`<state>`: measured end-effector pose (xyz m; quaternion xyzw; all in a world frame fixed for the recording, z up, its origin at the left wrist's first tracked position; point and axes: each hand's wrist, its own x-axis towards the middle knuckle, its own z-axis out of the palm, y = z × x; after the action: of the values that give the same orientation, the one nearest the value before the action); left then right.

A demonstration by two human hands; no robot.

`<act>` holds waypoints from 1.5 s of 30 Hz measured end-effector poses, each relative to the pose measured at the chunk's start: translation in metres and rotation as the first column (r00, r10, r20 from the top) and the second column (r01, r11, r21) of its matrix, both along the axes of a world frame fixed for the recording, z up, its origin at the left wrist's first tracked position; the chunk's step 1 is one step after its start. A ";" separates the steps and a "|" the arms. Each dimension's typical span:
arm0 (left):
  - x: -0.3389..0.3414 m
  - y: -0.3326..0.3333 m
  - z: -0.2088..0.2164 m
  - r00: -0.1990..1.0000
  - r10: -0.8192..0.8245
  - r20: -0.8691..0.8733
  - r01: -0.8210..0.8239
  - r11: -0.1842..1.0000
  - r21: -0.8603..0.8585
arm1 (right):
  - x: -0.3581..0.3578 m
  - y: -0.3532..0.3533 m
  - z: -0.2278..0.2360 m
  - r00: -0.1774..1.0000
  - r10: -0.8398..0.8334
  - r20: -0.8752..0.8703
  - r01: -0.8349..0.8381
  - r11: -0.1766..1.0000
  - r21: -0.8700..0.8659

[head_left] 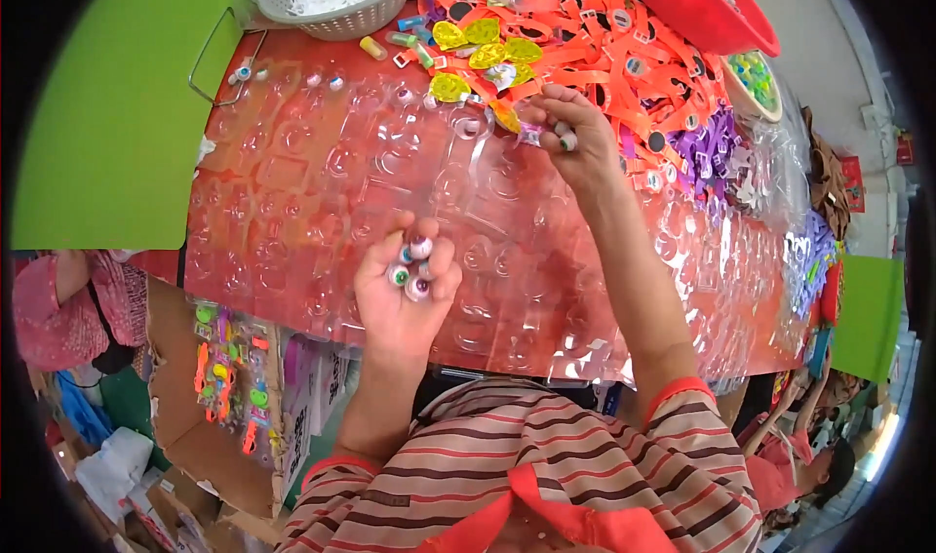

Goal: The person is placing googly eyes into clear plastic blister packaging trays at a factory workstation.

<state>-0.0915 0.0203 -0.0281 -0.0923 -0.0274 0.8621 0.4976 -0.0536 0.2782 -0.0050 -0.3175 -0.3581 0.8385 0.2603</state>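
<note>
Palm up over the clear plastic blister sheets (385,202), my left hand (390,304) is curled round several toy eyeballs (420,249), white with coloured irises, one of them green. Farther off and to the right, my right hand (588,153) has its fingers bent round small toy eyeballs (567,141). Its fingertips are beside an orange wrapped piece (505,114) and a small purplish clear piece (529,134). More loose eyeballs (468,126) rest in the far row of blister hollows. Yellow winged pieces (487,56) lie just beyond.
Orange straps (624,46) form a heap at the far right, with purple pieces (704,148) beside it. A grey basket (336,21) of white bits, a red basin (712,12) and a bowl of green pieces (756,85) stand behind. A cardboard box (185,397) holds packed toys below left.
</note>
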 end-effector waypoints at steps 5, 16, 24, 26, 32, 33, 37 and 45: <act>0.004 -0.012 -0.012 0.998 -0.043 -0.054 0.042 0.999 -0.015 | -0.011 0.000 0.004 0.935 0.300 0.188 -0.330 0.931 0.158; 0.011 -0.004 -0.020 0.995 -0.070 -0.066 0.067 0.997 -0.035 | -0.056 -0.016 -0.013 0.569 -0.114 0.814 -0.812 -0.230 0.536; 0.008 -0.007 -0.021 0.995 -0.077 -0.063 0.074 0.996 -0.053 | -0.068 -0.036 0.006 0.409 -0.242 0.880 -0.845 -0.464 0.266; 0.009 -0.008 -0.021 0.994 -0.071 -0.078 0.065 0.995 -0.071 | -0.072 -0.035 0.005 0.439 -0.226 0.870 -0.828 -0.479 0.293; 0.008 -0.013 -0.021 0.995 -0.064 -0.079 0.060 0.996 -0.059 | -0.075 -0.004 0.008 0.406 -0.144 0.902 -0.869 -0.368 0.332; 0.008 -0.013 -0.022 0.995 -0.067 -0.074 0.062 0.996 -0.060 | -0.072 0.004 0.012 0.442 -0.048 0.896 -0.864 -0.292 0.411; 0.012 -0.013 -0.026 0.994 -0.061 -0.086 0.054 0.995 -0.087 | -0.058 0.005 0.014 0.539 0.144 0.830 -0.829 -0.083 0.553; 0.017 -0.008 -0.025 0.994 -0.077 -0.083 0.068 0.992 -0.105 | -0.059 -0.037 0.006 0.435 -0.239 0.868 -0.829 -0.483 0.282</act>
<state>-0.0742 0.0119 -0.0532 -0.0811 0.0417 0.8469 0.5239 -0.1131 0.2412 0.0006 -0.0691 -0.9896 0.0289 -0.1226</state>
